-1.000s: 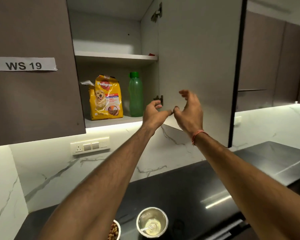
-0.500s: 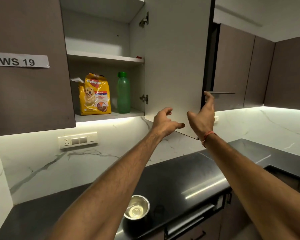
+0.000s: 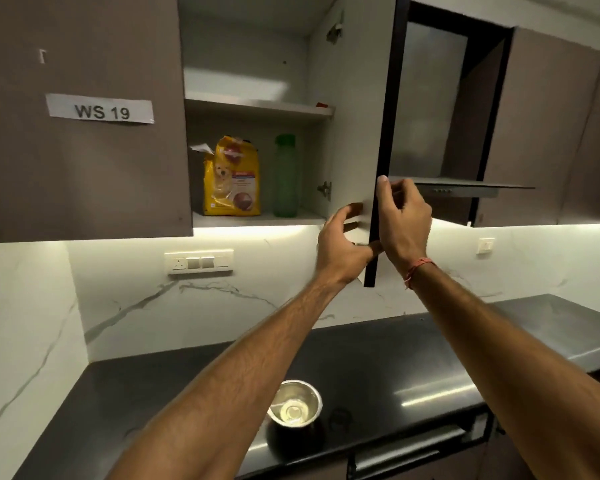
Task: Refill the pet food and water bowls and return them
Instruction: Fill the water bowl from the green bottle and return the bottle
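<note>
one head-worn wide view, looking forward and up at the open grey wall cabinet [image 3: 347, 109], close, dark glossy worktop [image 3: 378, 355] below.

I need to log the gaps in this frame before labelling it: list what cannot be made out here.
- Head view: the left hand fingertips are hidden behind the cabinet door edge, so its grip is unclear.
- Small print on the yellow pet food bag is blurred.
- The green bottle fill level cannot be read.
- The steel bowl is partly covered by the left forearm.
- A second bowl is not in view.
</note>
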